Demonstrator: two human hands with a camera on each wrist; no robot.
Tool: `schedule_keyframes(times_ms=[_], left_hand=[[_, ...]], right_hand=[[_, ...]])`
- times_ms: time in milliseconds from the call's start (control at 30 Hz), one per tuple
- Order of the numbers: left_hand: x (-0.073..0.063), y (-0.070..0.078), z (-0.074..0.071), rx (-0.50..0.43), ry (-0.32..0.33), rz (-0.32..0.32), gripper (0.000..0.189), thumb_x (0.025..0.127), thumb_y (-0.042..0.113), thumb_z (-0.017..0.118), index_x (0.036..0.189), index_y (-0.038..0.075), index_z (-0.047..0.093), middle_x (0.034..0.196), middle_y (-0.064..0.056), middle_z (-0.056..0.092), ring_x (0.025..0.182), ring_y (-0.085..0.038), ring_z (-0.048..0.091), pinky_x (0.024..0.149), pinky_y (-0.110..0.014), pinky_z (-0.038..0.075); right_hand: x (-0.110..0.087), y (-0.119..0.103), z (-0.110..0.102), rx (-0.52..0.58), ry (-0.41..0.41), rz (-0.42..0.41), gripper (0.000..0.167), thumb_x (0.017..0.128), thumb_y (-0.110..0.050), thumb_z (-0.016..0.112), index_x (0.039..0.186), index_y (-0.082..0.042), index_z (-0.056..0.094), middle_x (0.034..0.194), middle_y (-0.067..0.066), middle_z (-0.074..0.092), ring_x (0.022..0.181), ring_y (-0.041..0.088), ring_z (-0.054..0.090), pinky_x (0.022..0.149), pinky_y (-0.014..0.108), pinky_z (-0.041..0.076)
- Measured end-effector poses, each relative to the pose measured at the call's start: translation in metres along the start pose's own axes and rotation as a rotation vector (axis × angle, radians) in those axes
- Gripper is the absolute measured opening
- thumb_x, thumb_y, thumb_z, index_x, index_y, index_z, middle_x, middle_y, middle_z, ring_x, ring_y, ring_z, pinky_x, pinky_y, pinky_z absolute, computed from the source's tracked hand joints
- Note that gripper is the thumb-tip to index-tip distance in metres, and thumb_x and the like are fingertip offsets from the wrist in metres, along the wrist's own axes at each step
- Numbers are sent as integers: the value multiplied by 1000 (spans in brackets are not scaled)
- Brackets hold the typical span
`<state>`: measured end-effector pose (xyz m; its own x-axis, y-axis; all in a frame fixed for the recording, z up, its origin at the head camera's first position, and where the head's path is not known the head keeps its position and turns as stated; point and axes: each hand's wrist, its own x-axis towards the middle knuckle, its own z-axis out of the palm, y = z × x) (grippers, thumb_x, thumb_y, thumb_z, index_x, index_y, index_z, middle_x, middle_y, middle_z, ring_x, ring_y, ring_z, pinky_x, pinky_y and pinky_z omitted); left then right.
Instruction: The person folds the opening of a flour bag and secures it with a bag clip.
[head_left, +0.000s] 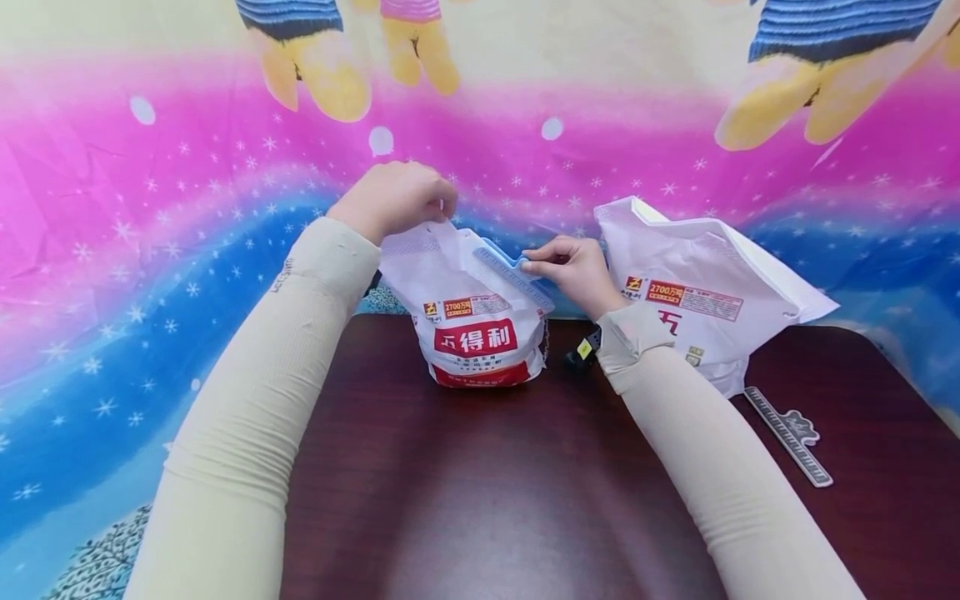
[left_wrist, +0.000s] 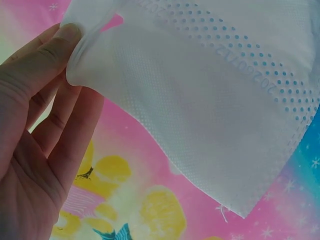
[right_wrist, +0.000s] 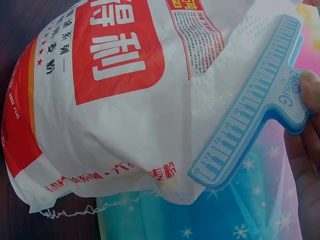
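Note:
A white flour bag point(head_left: 480, 312) with red labels stands upright on the table. My left hand point(head_left: 401, 196) pinches the top edge of its bag mouth between thumb and fingers, as the left wrist view shows close up. Along the right side of that bag's top lies a blue clip point(right_wrist: 250, 105) with a piano-key pattern, its long jaws over the white material. My right hand point(head_left: 573, 267) pinches the clip's handle, thumb on the lettered face and fingers behind. A loose white thread point(right_wrist: 100, 209) hangs from the bag's lower edge in the right wrist view.
Another white flour bag point(head_left: 690, 292), its top gaping, stands to the right, behind my right forearm. A grey piano-key clip point(head_left: 787, 437) lies on the dark table point(head_left: 480, 500) beside it. A patterned cloth point(head_left: 480, 133) hangs close behind the table.

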<state>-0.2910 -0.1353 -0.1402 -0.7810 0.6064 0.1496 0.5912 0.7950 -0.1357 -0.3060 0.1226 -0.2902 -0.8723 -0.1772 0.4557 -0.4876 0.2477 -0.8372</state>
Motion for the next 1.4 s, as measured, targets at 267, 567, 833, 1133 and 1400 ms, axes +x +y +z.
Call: schedule_keyframes(times_ms=[267, 567, 833, 1133, 1400], left_hand=[[0, -2, 1, -2, -1, 1, 18, 96, 11, 70, 114, 11, 73, 115, -10, 69, 106, -28, 61, 96, -47, 52], [2, 0, -1, -3, 0, 1, 17, 96, 12, 70, 113, 11, 73, 114, -10, 70, 105, -28, 61, 97, -47, 51], [0, 2, -2, -20, -5, -26, 17, 96, 12, 69, 114, 11, 72, 114, -10, 69, 105, -28, 60, 97, -48, 51], [-6, -1, 3, -45, -8, -52, 17, 97, 12, 68, 114, 12, 72, 117, -9, 68, 106, -28, 60, 96, -47, 52], [-6, 2, 0, -43, -1, -50, 16, 98, 12, 67, 113, 12, 71, 116, -10, 68, 105, -28, 59, 95, -48, 52]], right_hand=[[1, 3, 2, 9, 8, -12, 15, 87, -10, 81, 101, -3, 79, 102, 5, 76, 88, 13, 69, 72, 26, 57], [-1, 6, 4, 47, 17, -26, 16, 89, -9, 79, 103, -1, 79, 101, 5, 75, 87, 14, 68, 74, 24, 57], [-2, 8, 8, 73, 31, -34, 17, 89, -9, 79, 103, 0, 78, 104, 6, 75, 89, 13, 70, 78, 24, 57], [-5, 9, 12, 51, 15, -6, 19, 89, -11, 79, 105, -2, 78, 108, 8, 74, 88, 16, 69, 77, 25, 57], [-6, 3, 8, 4, -1, 9, 20, 90, -14, 79, 107, -4, 78, 113, 8, 73, 91, 18, 67, 76, 24, 56]])
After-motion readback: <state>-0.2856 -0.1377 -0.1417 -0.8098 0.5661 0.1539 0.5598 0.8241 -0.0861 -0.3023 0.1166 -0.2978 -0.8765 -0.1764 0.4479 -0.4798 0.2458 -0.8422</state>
